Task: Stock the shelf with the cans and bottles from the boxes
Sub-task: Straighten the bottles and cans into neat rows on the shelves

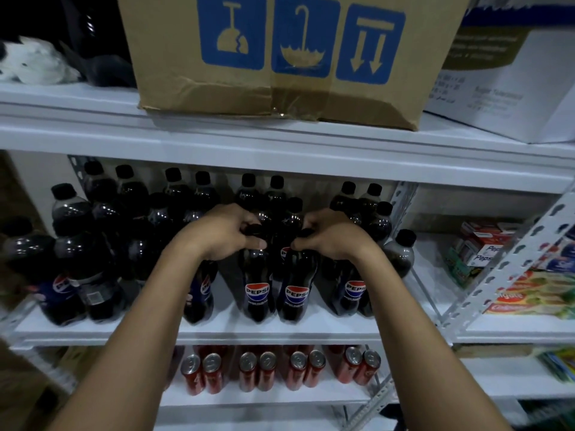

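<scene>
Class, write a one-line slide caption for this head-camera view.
Left hand and right hand grip two black-capped dark plastic cola bottles on the white metal shelf.

Two bare hands were in view, the left hand (228, 232) and the right hand (331, 236). Each gripped one dark plastic cola bottle with a black cap by its neck: the left-held bottle (256, 287) and the right-held bottle (296, 290). Behind and beside them, dark cola bottles (74, 253) crowded the middle shelf; overlap and blur prevented an exact count. Eight red metal cans (267, 370) with silver tops stood in the front row below, in four pairs. One brown cardboard box (280, 57) and one white box (510, 85) sat on top.
</scene>
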